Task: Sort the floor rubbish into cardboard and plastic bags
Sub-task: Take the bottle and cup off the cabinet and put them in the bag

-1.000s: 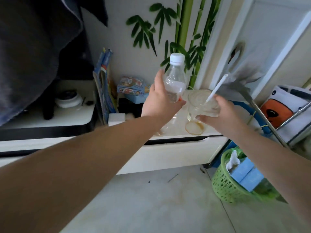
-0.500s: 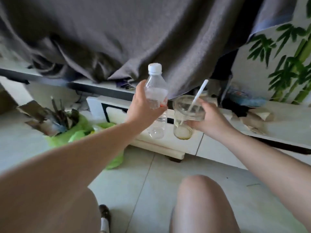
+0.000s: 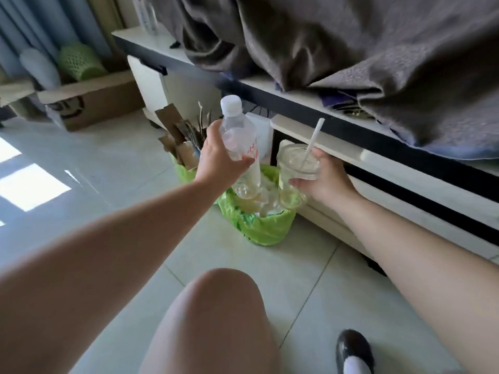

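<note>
My left hand [image 3: 219, 160] grips a clear plastic bottle [image 3: 240, 141] with a white cap, held upright. My right hand [image 3: 328, 179] holds a clear plastic cup [image 3: 290, 171] with a white straw [image 3: 313, 139] in it. Both are held just above a green plastic bag [image 3: 259, 225] on the floor that holds clear plastic rubbish. Behind it to the left stands a second green bag [image 3: 182, 171] filled with brown cardboard pieces [image 3: 178, 136].
A low white cabinet [image 3: 405, 168] with a grey cloth [image 3: 351, 49] draped over it runs along the right. A cardboard box [image 3: 94, 101] and a green basket [image 3: 78, 60] sit at the far left. My knee [image 3: 216, 319] and black shoe [image 3: 353, 349] are below.
The view swung left from the bamboo wall and the cabinet top to the floor bags. Both hands carried the bottle and cup along and now hold them over the bag of plastic.
</note>
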